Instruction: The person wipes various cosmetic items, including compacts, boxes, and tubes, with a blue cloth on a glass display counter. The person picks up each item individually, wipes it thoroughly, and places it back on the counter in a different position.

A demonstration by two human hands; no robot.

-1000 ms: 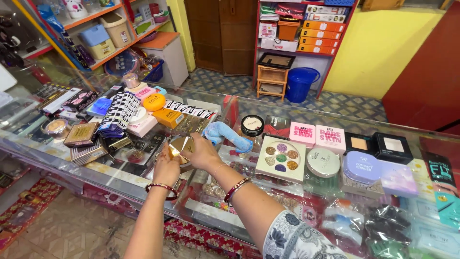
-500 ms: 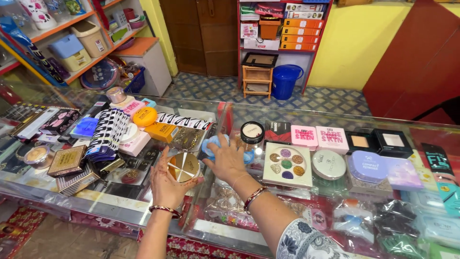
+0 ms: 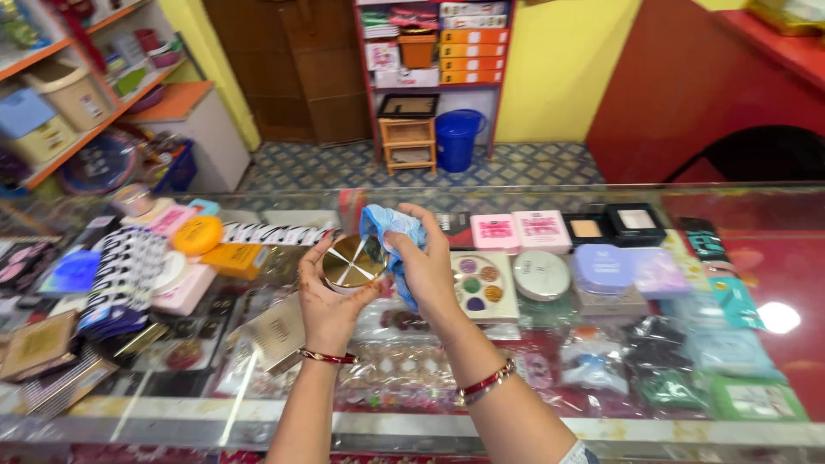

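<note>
My left hand (image 3: 325,302) grips a round gold compact (image 3: 351,262), lifted above the glass counter (image 3: 481,425). My right hand (image 3: 426,265) holds a light blue cloth (image 3: 388,225), bunched in its fingers and pressed against the compact's right edge. Both hands are raised over the middle of the counter. Just right of them lies a white palette with coloured round pans (image 3: 484,284).
Pink boxes (image 3: 518,230), round white compact (image 3: 542,275), lilac cases (image 3: 626,269) and black compacts (image 3: 612,223) lie right. Orange boxes (image 3: 215,247) and patterned black-and-white packs (image 3: 129,273) lie left. Beyond the counter stand a blue bin (image 3: 457,138) and wooden stool (image 3: 407,142).
My right hand picked the blue cloth up off the counter and brought it to the gold compact. Both hands rose; the view tilted up.
</note>
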